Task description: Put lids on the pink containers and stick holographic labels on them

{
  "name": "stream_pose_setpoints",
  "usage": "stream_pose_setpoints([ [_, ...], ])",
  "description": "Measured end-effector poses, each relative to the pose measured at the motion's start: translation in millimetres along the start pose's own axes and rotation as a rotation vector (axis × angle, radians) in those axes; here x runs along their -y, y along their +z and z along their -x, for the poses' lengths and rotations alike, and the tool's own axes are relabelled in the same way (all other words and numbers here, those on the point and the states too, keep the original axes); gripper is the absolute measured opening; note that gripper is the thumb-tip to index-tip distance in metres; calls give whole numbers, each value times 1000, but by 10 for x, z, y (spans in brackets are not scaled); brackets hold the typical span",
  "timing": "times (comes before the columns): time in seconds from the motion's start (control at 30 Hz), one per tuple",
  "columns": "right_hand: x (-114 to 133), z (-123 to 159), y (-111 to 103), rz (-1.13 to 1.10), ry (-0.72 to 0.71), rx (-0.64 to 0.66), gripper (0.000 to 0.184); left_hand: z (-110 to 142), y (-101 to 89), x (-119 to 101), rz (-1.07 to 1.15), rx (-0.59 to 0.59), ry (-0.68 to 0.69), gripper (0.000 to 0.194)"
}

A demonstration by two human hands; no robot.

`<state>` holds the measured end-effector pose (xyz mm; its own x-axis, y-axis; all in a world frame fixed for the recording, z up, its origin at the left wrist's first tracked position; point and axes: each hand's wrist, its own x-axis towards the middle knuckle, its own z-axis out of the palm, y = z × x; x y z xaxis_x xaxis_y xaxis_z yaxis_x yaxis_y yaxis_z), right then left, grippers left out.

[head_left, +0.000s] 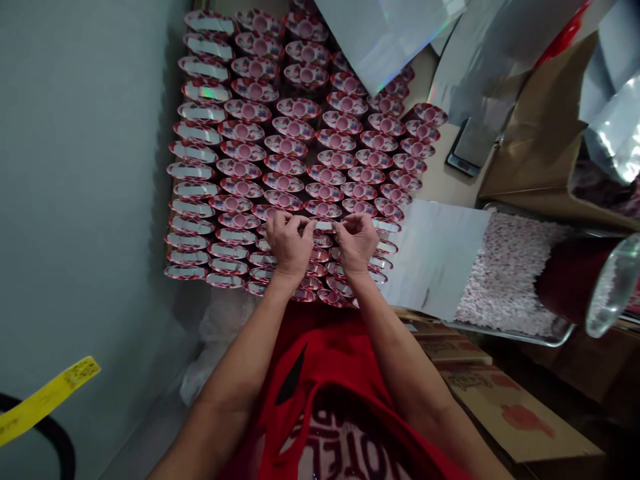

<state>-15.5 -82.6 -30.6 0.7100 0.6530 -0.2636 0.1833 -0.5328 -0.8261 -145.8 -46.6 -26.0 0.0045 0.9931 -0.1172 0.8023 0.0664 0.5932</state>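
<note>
Many red-and-pink patterned tubs with oval-looking tops stand in close rows on the table. My left hand [290, 245] and my right hand [358, 241] are over the lower middle rows, thumbs and fingertips pinched together. Between them a short whitish strip [326, 226] lies across one tub's top, its two ends at my fingertips. Similar strips cover the tubs of the left column, such as this tub [191, 172], and the rows nearest me. Farther back, tubs like this one [284, 165] show a bare pink round centre.
A white sheet [430, 257] lies right of the tubs, beside a metal tray [505, 339] of small pale pieces with a red container [570, 280] tipped in it. Behind are a small scale [466, 148] and a cardboard box [540, 127]. A wall [90, 167] bounds the left.
</note>
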Motion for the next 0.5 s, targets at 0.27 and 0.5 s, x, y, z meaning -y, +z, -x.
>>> stream_pose_setpoints([
  [0.27, -1, 13, 9, 91, -48, 24, 19, -23, 0, 32, 2, 33, 6, 21],
  [0.5, 93, -73, -86, 465, -40, 17, 32, -79, 18, 50, -37, -42, -9, 28],
])
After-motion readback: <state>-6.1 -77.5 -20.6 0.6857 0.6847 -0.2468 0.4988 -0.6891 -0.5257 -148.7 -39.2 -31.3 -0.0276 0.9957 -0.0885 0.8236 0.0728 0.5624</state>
